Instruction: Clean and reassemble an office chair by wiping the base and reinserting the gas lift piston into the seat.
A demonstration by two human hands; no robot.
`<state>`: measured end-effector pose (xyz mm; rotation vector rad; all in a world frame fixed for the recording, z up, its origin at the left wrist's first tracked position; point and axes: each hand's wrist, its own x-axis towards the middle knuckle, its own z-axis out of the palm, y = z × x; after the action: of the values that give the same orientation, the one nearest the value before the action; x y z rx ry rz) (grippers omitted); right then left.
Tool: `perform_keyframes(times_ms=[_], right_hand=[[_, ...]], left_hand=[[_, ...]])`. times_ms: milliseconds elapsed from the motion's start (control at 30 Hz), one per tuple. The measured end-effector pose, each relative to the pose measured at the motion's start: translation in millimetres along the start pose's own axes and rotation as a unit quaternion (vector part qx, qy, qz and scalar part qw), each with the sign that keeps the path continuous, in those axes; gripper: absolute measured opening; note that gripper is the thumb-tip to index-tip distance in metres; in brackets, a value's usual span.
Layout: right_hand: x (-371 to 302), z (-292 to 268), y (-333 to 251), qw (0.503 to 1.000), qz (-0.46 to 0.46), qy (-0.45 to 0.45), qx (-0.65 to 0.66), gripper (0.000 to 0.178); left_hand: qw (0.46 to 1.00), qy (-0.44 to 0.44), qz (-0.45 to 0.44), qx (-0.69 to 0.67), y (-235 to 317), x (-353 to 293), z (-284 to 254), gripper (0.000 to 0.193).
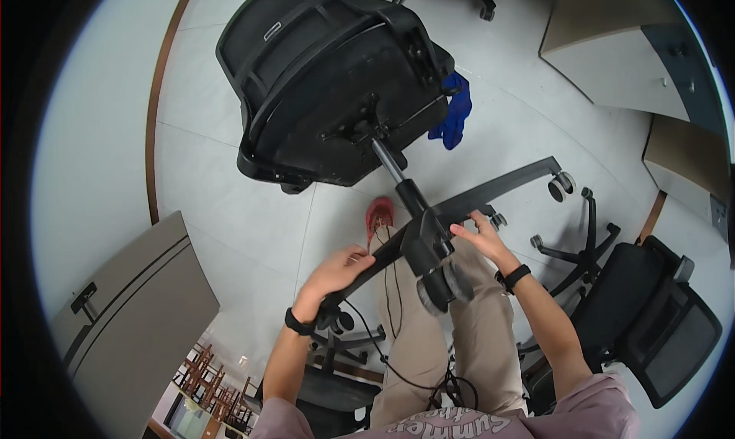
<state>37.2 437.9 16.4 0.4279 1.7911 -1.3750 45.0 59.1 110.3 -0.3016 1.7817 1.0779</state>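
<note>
A black office chair (306, 125) is tipped over in front of me, the underside of its seat showing and its castered base toward me. A metal gas-lift column (390, 162) joins the seat to the black star base (505, 188). My left hand (337, 274) is closed round the base leg that points down to the left. On the right, my right hand (486, 241) grips the base close to its hub, thumb and fingers bent round a leg. A twin-wheel caster (561, 186) tops the upper right leg; another caster (444, 288) faces me, looking blurred.
A blue cloth (457, 113) lies on the floor beyond the seat. Another office chair (635, 309) stands at my right, with cabinets (620, 75) farther back. A grey panel (145, 309) is at my left. Black cables (398, 365) hang before my legs.
</note>
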Motion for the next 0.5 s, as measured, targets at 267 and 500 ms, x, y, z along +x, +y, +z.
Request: perform_keyframes(times_ms=[267,500], right_hand=[[-47.7,22.3,31.1,0.999,0.006,0.017,-0.034,0.037],[-113.0,40.8,15.6,0.994,0.053,-0.098,-0.007,0.029]], left_hand=[[0.980,0.105,0.158,-0.058,73.0,-3.4,32.5,0.030],[0.976,0.113,0.165,0.087,75.6,-55.3,73.8,0.041]])
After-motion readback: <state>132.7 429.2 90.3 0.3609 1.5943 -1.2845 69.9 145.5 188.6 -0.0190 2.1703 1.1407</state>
